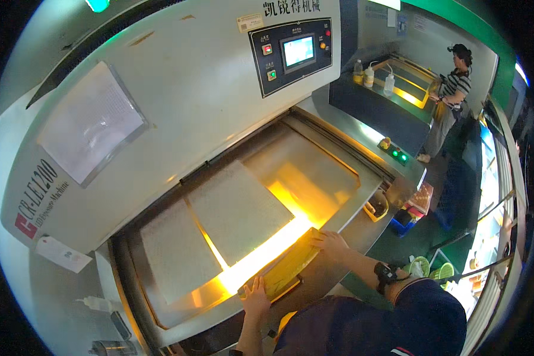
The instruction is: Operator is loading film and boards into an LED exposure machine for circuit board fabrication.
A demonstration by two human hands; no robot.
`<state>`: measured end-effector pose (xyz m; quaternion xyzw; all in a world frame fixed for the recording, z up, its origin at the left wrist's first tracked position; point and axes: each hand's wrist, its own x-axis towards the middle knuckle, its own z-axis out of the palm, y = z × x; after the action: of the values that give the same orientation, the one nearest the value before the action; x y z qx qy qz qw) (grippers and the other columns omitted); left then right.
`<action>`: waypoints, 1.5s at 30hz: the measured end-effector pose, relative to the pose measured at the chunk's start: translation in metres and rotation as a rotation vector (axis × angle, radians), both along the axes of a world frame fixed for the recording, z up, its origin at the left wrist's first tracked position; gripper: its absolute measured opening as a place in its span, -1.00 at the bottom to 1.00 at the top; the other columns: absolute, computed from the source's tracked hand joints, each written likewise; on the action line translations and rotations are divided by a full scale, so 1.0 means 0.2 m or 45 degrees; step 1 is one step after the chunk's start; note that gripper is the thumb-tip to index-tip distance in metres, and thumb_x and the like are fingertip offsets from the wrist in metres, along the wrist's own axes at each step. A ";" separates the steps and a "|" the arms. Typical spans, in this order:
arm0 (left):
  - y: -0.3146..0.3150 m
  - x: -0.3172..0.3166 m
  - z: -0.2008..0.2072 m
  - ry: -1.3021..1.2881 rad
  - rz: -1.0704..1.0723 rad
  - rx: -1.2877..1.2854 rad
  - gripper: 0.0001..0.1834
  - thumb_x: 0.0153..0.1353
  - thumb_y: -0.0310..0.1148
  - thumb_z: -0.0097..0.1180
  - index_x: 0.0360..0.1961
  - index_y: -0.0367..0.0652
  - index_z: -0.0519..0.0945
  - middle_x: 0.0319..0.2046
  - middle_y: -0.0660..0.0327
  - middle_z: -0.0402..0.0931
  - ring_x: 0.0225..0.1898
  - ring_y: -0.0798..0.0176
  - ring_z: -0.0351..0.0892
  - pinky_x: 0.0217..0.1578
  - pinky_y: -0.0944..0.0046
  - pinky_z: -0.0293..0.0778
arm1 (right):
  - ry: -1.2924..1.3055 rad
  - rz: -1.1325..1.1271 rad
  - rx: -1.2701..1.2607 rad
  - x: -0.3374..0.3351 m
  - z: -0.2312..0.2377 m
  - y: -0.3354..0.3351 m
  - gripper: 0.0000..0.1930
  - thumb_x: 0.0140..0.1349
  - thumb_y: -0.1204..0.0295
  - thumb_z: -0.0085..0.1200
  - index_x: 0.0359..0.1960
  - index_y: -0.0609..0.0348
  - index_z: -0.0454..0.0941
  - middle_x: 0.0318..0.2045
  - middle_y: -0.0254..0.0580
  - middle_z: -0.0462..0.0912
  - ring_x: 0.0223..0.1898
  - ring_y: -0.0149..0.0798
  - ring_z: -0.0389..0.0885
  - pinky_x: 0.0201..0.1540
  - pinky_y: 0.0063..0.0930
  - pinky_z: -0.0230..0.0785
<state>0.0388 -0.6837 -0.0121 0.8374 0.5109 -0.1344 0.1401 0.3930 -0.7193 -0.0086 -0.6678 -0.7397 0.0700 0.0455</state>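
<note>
From here, the left hand (256,298) and right hand (332,244) are gripping a long yellow-lit panel (293,265) along the exposure tray's (323,155) front edge, seemingly midway, two pale sheets (237,210) already lying inside, its right part showing uncovered.

On machine bed (291,148): left sheet (173,252), right sheet (238,207); bar (291,264) along its front; control screen (298,51) behind; bottle (98,304) left.

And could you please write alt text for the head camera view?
A person's left hand and right hand rest on a long yellow-lit bar at the front of a large machine's bed, with bright yellow light and two pale sheets beyond. A lit control panel is above; another person stands upper right.
</note>
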 end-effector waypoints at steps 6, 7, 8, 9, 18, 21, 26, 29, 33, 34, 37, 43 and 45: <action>-0.15 -0.17 -0.08 -0.290 -0.028 0.133 -0.16 -0.01 -0.40 0.24 0.39 0.02 0.29 0.47 0.27 0.12 0.31 -0.14 0.29 0.25 -0.18 0.37 | 0.125 0.259 0.378 -0.12 0.11 -0.01 -0.65 0.10 0.41 0.16 -0.03 -0.14 0.59 0.01 -0.29 0.60 0.12 -0.07 0.53 0.14 -0.15 0.47; -0.15 -0.21 -0.11 -0.301 -0.032 0.120 -0.16 -0.01 -0.40 0.24 0.39 0.02 0.29 0.47 0.27 0.12 0.31 -0.14 0.29 0.25 -0.18 0.37 | 0.111 0.250 0.264 -0.14 0.09 -0.05 -0.62 0.09 0.40 0.20 0.01 -0.14 0.58 0.05 -0.27 0.58 0.17 -0.07 0.49 0.14 -0.17 0.45; -0.16 -0.26 -0.15 -0.354 0.003 -0.041 -0.19 0.00 -0.39 0.23 0.37 0.09 0.33 0.47 0.28 0.11 0.31 -0.12 0.30 0.25 -0.20 0.36 | 0.091 0.242 0.146 -0.15 0.07 -0.12 -0.57 0.08 0.40 0.25 0.05 -0.13 0.57 0.08 -0.26 0.56 0.21 -0.08 0.46 0.15 -0.19 0.44; -0.18 -0.29 -0.21 -0.403 0.017 -0.202 -0.22 0.02 -0.39 0.23 0.36 0.16 0.36 0.48 0.29 0.11 0.31 -0.11 0.31 0.25 -0.22 0.35 | 0.028 0.196 0.128 -0.14 -0.13 -0.19 -0.56 0.11 0.33 0.25 0.09 -0.10 0.56 0.16 -0.17 0.52 0.24 -0.09 0.43 0.17 -0.13 0.39; -0.28 -0.31 -0.78 -0.074 0.070 -0.168 -0.10 -0.05 -0.34 0.31 0.40 0.30 0.29 0.51 0.39 0.00 0.40 0.06 0.13 0.07 -0.37 0.39 | 0.434 -0.225 -0.286 -0.24 -0.23 -0.58 -0.44 0.23 0.18 0.18 0.30 -0.14 0.44 0.32 -0.03 0.41 0.36 0.00 0.33 0.33 -0.04 0.23; -0.29 -0.30 -0.88 -0.033 0.168 -0.325 -0.03 -0.01 -0.34 0.34 0.46 0.27 0.16 0.54 0.32 -0.16 0.46 0.05 -0.03 0.13 -0.42 0.33 | 0.478 -0.294 -0.473 -0.10 -0.35 -0.83 -0.42 0.23 0.14 0.17 0.31 -0.11 0.42 0.32 0.00 0.40 0.33 0.02 0.36 0.34 -0.10 0.25; -0.25 -0.11 -1.03 -0.015 0.517 -0.489 -0.13 0.10 -0.11 0.27 0.45 0.16 0.19 0.54 0.23 -0.21 0.48 -0.04 -0.12 0.20 -0.40 0.29 | 0.644 -0.556 -0.946 0.31 -0.77 -1.42 -0.38 0.27 -0.04 0.11 0.28 0.01 0.46 0.18 0.02 0.56 0.19 0.03 0.53 0.25 -0.16 0.36; -0.12 -0.08 -1.11 -0.819 0.941 -0.768 -0.27 0.19 0.17 0.08 0.32 0.05 0.36 0.40 0.08 0.18 0.36 -0.14 0.18 0.12 -0.40 0.33 | 0.582 -0.702 -1.097 0.48 -0.85 -1.63 -0.36 0.28 -0.07 0.10 0.28 0.05 0.46 0.13 -0.01 0.60 0.15 0.01 0.57 0.20 -0.20 0.40; -0.08 0.06 -0.92 -2.159 1.455 -0.966 -0.20 0.24 0.45 -0.24 0.20 0.04 0.43 0.22 0.10 0.43 0.17 -0.13 0.44 0.00 -0.35 0.39 | 0.613 -0.597 -1.034 0.68 -0.95 -1.69 -0.42 0.29 0.03 0.14 0.26 0.06 0.49 0.14 -0.03 0.61 0.14 -0.04 0.59 0.20 -0.24 0.41; -0.10 0.10 -0.86 -2.294 1.505 -0.867 -0.18 0.27 0.47 -0.36 0.14 0.00 0.45 0.12 0.09 0.47 0.07 -0.09 0.49 -0.03 -0.29 0.41 | 0.632 -0.582 -1.025 0.69 -0.95 -1.64 -0.42 0.29 0.03 0.14 0.26 0.06 0.49 0.14 -0.03 0.61 0.14 -0.04 0.59 0.20 -0.24 0.41; -0.17 0.29 -0.68 -2.788 1.912 -0.652 -0.30 0.27 0.41 -0.28 -0.35 -0.03 0.54 -0.38 0.22 0.55 -0.17 0.11 0.55 -0.11 -0.14 0.43 | 0.999 -0.506 -0.720 0.65 -0.66 -1.41 -0.44 0.33 0.09 0.09 0.29 0.10 0.45 0.21 -0.02 0.55 0.21 -0.06 0.54 0.26 -0.26 0.35; -0.58 0.50 -0.41 -3.446 2.228 -0.406 -0.20 0.32 0.43 -0.55 -0.70 0.01 0.33 -0.77 0.29 0.27 -0.71 0.24 0.33 -0.59 0.18 0.42 | 0.966 0.273 -0.688 0.43 -0.40 -1.00 -0.45 0.34 0.14 0.08 0.33 0.00 0.39 0.23 0.02 0.52 0.23 0.03 0.49 0.29 -0.23 0.32; -0.77 0.46 -0.25 -3.444 2.299 -0.381 -0.24 0.35 0.39 -0.50 -0.71 0.03 0.32 -0.79 0.31 0.23 -0.77 0.26 0.27 -0.62 0.22 0.42 | 0.895 0.715 -0.705 0.32 -0.41 -0.95 -0.50 0.36 0.19 0.07 0.31 -0.05 0.42 0.18 0.02 0.55 0.17 0.03 0.53 0.24 -0.24 0.37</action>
<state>0.1313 -0.8376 -0.0622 0.2357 -0.3021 -0.7312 -0.5644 0.4575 -0.9086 -0.0909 -0.3673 -0.7839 0.4920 0.0924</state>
